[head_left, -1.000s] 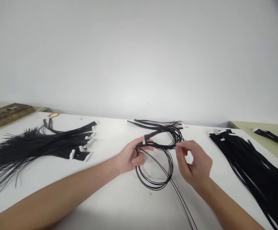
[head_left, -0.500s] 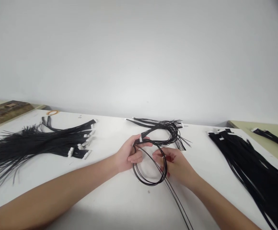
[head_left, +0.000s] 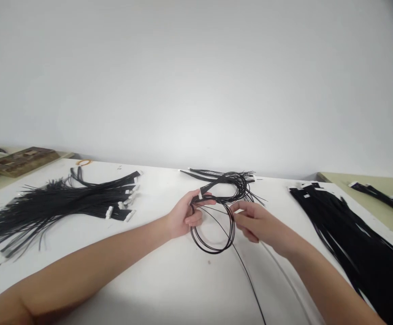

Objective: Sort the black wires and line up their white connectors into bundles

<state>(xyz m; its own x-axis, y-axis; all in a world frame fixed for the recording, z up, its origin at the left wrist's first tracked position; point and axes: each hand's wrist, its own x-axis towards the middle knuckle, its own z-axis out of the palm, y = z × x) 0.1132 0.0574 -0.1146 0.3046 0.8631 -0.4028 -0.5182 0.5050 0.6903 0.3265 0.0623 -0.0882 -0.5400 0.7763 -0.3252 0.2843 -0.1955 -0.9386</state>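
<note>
My left hand (head_left: 187,214) is closed round the end of a black wire harness (head_left: 237,178), next to a small white connector (head_left: 200,194). Part of the harness bends away to the right in a thick loop with loose wire ends. Below it, a few thin strands form a round coil (head_left: 213,252) hanging from my left hand. My right hand (head_left: 252,221) pinches a black wire at the coil's right side; the fingertips partly hide it. A blurred length of wire (head_left: 281,266) trails down from under that hand, and another single wire (head_left: 249,275) runs toward the front edge.
On the left of the white table (head_left: 142,289) lies a pile of black wire harnesses (head_left: 67,198) with white connectors. A larger dark bundle (head_left: 352,234) lies on the right. Farther back are an orange ring (head_left: 84,162) and a brown board (head_left: 23,161).
My right hand has moved slightly right and up, to the coil's outer side. One of the two trailing wires has swung right, away from the other. My left hand keeps its hold.
</note>
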